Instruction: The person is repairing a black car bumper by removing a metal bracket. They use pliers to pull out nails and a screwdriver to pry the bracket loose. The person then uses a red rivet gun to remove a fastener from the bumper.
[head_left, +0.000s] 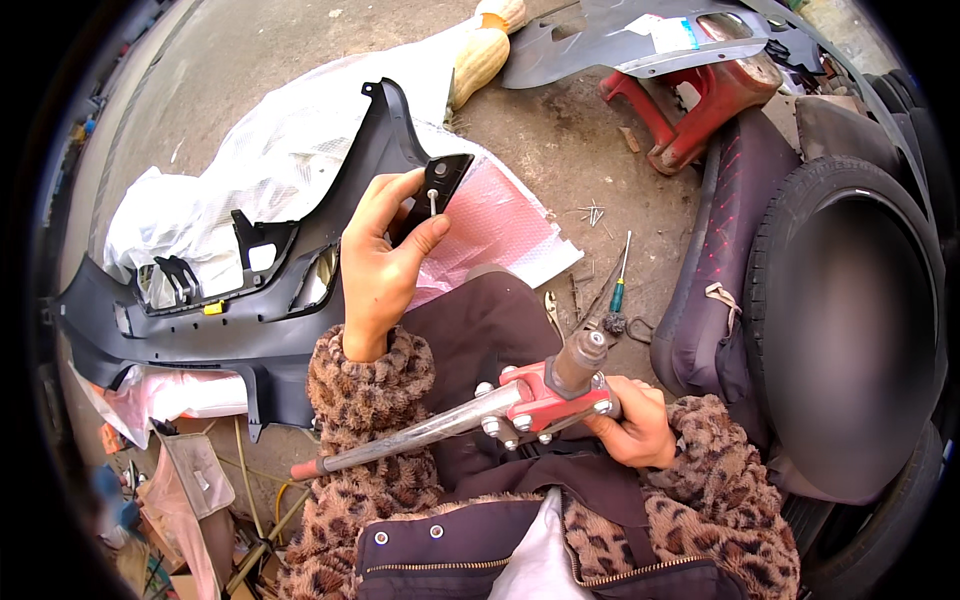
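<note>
My left hand (380, 265) is closed on the raised end of a black plastic car bumper (200, 338), its thumb and fingers pinching the corner tab. A silvery rivet (433, 200) stands at that tab, its thin pin pointing down beside my thumb. The bumper stretches away to the left, curved and hollow, with a small yellow piece on its inner edge. My right hand (638, 425) is wrapped round one handle of a red-headed lever hand riveter (560, 390). The riveter's other long metal handle lies across my left forearm, and its nosepiece points up, apart from the rivet.
White plastic wrap (290, 130) and pink bubble wrap (500, 215) lie under the bumper. Loose rivets (594, 214), a green-handled screwdriver (617, 290) and pliers (551, 312) are on the ground. A red metal stand (690, 115), dark cushion (710, 250) and tyre (785, 210) flank my right; squashes (480, 65) lie ahead.
</note>
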